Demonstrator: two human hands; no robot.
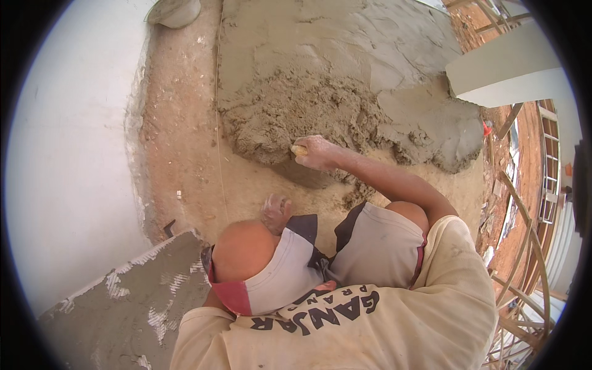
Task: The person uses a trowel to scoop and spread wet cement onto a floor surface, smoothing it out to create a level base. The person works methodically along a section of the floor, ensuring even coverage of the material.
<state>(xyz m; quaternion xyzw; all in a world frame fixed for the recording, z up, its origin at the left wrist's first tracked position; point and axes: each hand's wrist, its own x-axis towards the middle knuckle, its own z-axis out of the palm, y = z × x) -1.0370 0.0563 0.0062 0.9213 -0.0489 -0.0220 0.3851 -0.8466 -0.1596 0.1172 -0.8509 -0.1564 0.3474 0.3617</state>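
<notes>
My right hand (317, 153) is closed around the pale handle of a trowel (300, 150), at the near edge of a heap of wet grey-brown mortar (302, 108). The trowel's blade is hard to tell from the dark wet mortar below the handle. Just beyond my left knee, my left hand (276, 211) hangs low over the floor, smeared with grey. Its fingers are curled, with nothing visible in them, and the forearm is mostly hidden behind my leg. Toward the far side the mortar spreads into a smoother layer (327, 31).
A white wall (74, 154) runs along the left. Beside the mortar's left edge stretches a thin string (219, 123). A bucket-like container (176, 12) stands far left. Mortar-smeared surface (135, 302) lies near left. A pale column (509, 68) and wooden poles (527, 240) stand right.
</notes>
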